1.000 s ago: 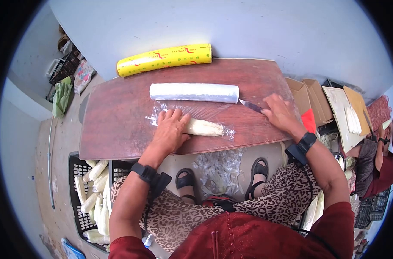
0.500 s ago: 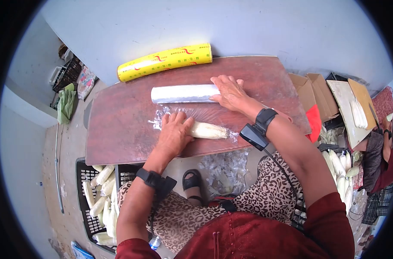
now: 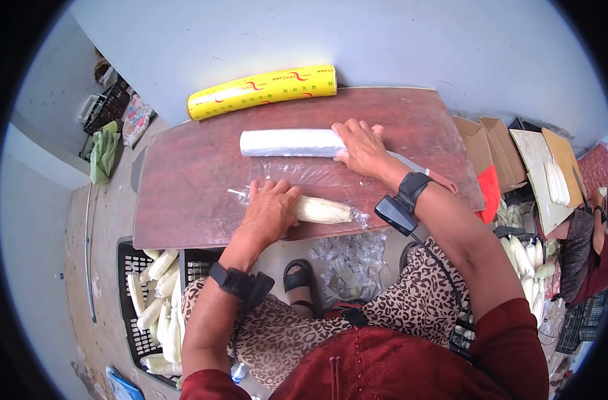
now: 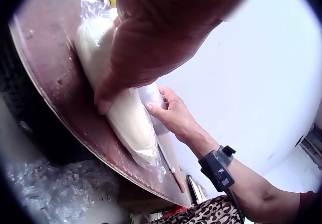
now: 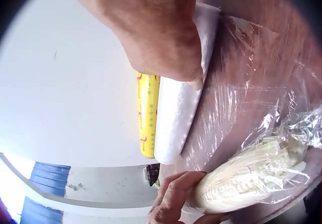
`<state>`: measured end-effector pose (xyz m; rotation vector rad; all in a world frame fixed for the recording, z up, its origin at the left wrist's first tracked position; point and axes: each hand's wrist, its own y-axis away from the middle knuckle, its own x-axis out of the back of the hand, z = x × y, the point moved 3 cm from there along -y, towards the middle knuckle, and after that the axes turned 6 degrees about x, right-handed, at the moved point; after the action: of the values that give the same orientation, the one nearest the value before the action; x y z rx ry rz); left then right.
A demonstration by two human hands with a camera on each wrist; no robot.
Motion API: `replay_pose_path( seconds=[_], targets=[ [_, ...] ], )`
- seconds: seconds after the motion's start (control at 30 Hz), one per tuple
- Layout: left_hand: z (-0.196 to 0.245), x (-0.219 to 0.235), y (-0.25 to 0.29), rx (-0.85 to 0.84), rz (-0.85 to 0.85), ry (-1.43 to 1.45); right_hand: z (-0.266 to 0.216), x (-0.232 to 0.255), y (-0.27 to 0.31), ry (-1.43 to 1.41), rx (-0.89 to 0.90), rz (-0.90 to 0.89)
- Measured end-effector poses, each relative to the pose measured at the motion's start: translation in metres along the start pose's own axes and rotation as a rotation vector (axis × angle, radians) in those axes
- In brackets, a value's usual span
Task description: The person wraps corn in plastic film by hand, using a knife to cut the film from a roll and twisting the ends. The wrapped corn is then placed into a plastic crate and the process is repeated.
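My left hand [image 3: 272, 208] grips a pale ear of corn [image 3: 322, 210] wrapped in clear film, fingers over the top and thumb [image 4: 104, 103] along its near side. The ear lies close to the table's front edge. Behind it is a white roll of cling film [image 3: 287, 143], and a thin sheet of film [image 5: 221, 108] stretches over the table between roll and ear. My right hand [image 3: 362, 148] holds the roll's right end, its thumb on the near side. A knife [image 3: 442, 180] lies on the table, partly hidden under the right forearm.
A yellow printed roll [image 3: 264, 92] lies along the table's back edge by the wall. Crates of corn [image 3: 158, 293] stand on the floor at left and right. Cardboard boxes [image 3: 500, 153] are beyond the table's right end. Film scraps [image 3: 349, 263] lie below the front edge.
My right hand has left the knife at the right and moved left onto the film roll's end. The left hand and ear have slid slightly toward the table's front edge.
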<state>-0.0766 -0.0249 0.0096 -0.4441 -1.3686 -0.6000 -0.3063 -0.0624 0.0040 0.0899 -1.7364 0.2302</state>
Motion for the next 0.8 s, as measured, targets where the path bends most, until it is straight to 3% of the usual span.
replay_pose_path(
  seconds=[0.2, 0.6, 0.7, 0.8],
  targets=[
    [-0.011, -0.001, 0.004, 0.007, -0.101, 0.074, 0.001, -0.003, 0.001, -0.005, 0.017, 0.027],
    [-0.008, -0.008, -0.001, 0.047, -0.038, 0.033, 0.000, -0.004, 0.001, 0.036, 0.052, 0.041],
    [-0.011, -0.011, 0.001, 0.036, -0.104, 0.049, -0.002, -0.001, 0.002, 0.035, 0.050, 0.048],
    [-0.009, -0.007, 0.009, 0.046, -0.039, 0.084, -0.002, -0.001, 0.003, 0.029, 0.060, 0.050]
  ],
)
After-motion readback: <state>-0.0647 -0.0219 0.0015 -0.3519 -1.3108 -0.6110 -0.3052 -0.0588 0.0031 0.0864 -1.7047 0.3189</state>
